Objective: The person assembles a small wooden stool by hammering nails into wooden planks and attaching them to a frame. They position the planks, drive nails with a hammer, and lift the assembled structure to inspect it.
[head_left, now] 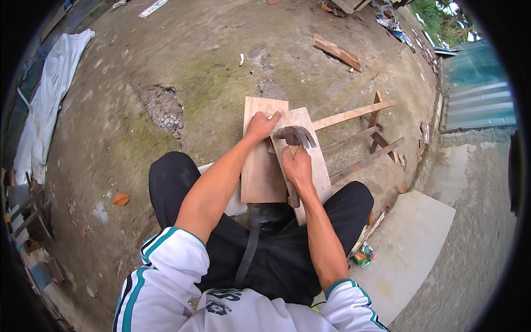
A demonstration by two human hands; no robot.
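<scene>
Two pale wooden boards lie side by side in front of my knees: a left board [264, 180] and a slightly tilted right board [319, 171]. My right hand [297, 165] is closed round a claw hammer [296, 135], gripping it just below the dark metal head. The hammer head is over the right board. My left hand [262, 126] rests on the upper part of the left board, its fingers pinched together near the seam between the boards. Whatever those fingertips hold, if anything, is too small to make out. What supports the boards underneath is mostly hidden.
A wooden frame with legs [354, 114] lies just beyond the right board. Farther off is a loose plank [337, 52]. On the right are a flat pale sheet [423, 238], a green packet [363, 256] and corrugated metal [478, 105]. White cloth [52, 99] hangs at left.
</scene>
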